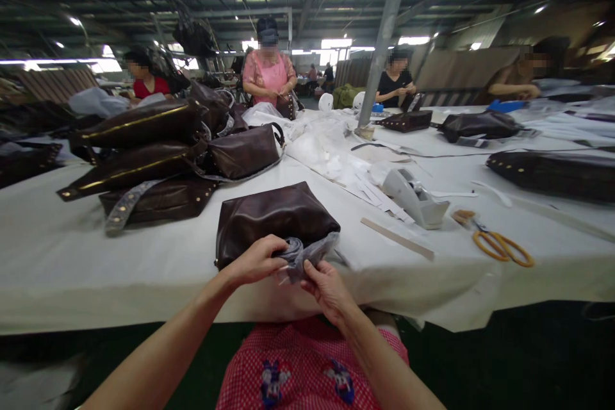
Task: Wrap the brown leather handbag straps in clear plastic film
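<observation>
left hand [254,261]: fingers curled and pinched on the grey wrapping [300,255], at its left end
right hand [327,285]: thumb and fingertips clamped on the same wrapping from below, right end
grey wrapping: crumpled, thin, partly see-through; sits at the near edge of the brown bag [273,214], touching it, between the two hands
brown bag: dark glossy leather, lies flat on the white table [96,256], close to the near edge, right in front of the person
bag pile [144,160]: more brown bags with gold trim and studs, stacked left and behind, apart from the held bag
tape dispenser [416,198]: white, right of the bag, further back
flat strip [398,239]: pale, lies between bag and dispenser
scissors [502,245]: orange handles, far right on the table
lap: red checked cloth [307,365] with two cartoon prints; any lettering too small to read
co-workers: several across the table, one in a pink top [269,73] handling a bag
</observation>
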{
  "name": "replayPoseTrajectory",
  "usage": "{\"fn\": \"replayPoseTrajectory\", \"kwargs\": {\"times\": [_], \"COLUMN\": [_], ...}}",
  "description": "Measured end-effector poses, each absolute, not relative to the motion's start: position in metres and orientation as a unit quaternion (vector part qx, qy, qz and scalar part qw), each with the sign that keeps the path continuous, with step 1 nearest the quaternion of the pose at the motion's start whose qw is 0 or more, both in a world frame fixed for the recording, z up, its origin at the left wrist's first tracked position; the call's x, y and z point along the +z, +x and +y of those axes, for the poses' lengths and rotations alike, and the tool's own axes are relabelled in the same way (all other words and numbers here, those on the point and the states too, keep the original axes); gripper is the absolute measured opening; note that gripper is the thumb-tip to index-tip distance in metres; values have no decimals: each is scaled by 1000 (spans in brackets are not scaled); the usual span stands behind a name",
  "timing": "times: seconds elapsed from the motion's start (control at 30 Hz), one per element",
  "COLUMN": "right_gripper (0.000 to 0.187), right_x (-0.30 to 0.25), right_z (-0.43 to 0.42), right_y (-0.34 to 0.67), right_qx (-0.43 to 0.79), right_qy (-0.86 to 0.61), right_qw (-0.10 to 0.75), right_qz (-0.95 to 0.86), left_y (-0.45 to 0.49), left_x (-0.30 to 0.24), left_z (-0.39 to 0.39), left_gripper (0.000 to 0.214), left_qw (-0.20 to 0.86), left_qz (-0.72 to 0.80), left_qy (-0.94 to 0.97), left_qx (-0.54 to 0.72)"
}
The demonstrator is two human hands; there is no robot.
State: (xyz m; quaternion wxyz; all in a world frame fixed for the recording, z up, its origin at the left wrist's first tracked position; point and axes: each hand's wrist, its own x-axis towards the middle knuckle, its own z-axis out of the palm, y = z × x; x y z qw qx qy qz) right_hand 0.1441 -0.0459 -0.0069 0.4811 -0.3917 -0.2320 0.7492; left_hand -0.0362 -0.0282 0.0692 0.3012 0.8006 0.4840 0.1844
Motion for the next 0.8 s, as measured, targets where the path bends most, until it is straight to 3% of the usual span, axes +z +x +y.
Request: {"fn": "replayPoseTrajectory", "kwargs": {"times": [0.17, 0.43, 0.6, 0.8], "right_gripper": [50, 47, 45, 45], "right_x": [-9, -14, -13, -8], "right_z": [-52, -56, -59, -63], "right_y": [140, 134, 133, 132], "right_qx": [737, 719, 716, 721], "right_qy": [-392, -395, -389, -383], "right_qw": [512, 540, 546, 546], "right_qz": [-203, -188, -193, -188], "left_y": [-32, -30, -28, -21], "left_x": [71, 70, 69, 77], "left_z": [-29, -30, -34, -41], "left_gripper": [21, 22, 30, 19], "left_qw": [298, 395, 383, 338], "left_qz": [497, 492, 497, 503], "left_qy": [796, 754, 755, 777], "left_qx": [174, 180, 189, 168]}}
